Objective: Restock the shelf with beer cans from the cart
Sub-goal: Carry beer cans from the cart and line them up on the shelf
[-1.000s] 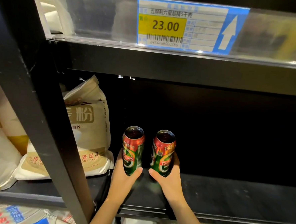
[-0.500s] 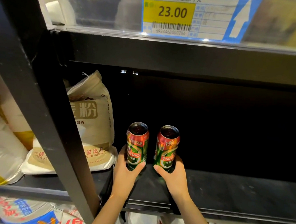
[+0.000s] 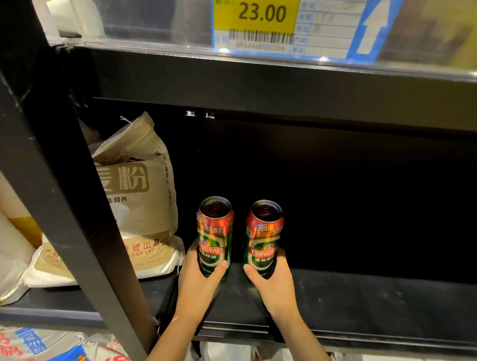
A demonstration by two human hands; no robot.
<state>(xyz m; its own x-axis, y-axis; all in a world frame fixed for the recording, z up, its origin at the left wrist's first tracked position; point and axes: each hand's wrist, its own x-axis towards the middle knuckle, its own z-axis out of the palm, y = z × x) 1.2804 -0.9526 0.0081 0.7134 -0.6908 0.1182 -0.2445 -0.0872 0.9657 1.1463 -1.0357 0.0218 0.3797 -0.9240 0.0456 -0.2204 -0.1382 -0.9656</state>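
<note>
Standing upright and side by side on the black shelf (image 3: 377,306), two red-and-green beer cans are recorded in the head view, a narrow dark gap being kept between them. The left can (image 3: 214,234) is gripped low on its body by the left hand (image 3: 197,284), the thumb being laid across the front of the label and the fingers wrapped round the far side. The right can (image 3: 263,237) is gripped in the same manner by the right hand (image 3: 274,285), its thumb being pressed on the lower front of the can. Whether the can bases are fully seated on the shelf board cannot be told, as they are covered by the hands. Both forearms are seen entering from the bottom edge and passing over the front lip of the shelf.

To the left of the cans, a beige flour bag (image 3: 136,182) is noted, leaning upright, with a second flat bag (image 3: 101,258) lying beneath it; the left can is just beside the bags but apart from them. A black slanted upright post (image 3: 49,196) is observed crossing the left foreground. On the shelf edge above, a price tag (image 3: 283,21) reading 23.00 is fixed behind a clear strip. Printed packets (image 3: 40,346) are partly visible on the level below.
</note>
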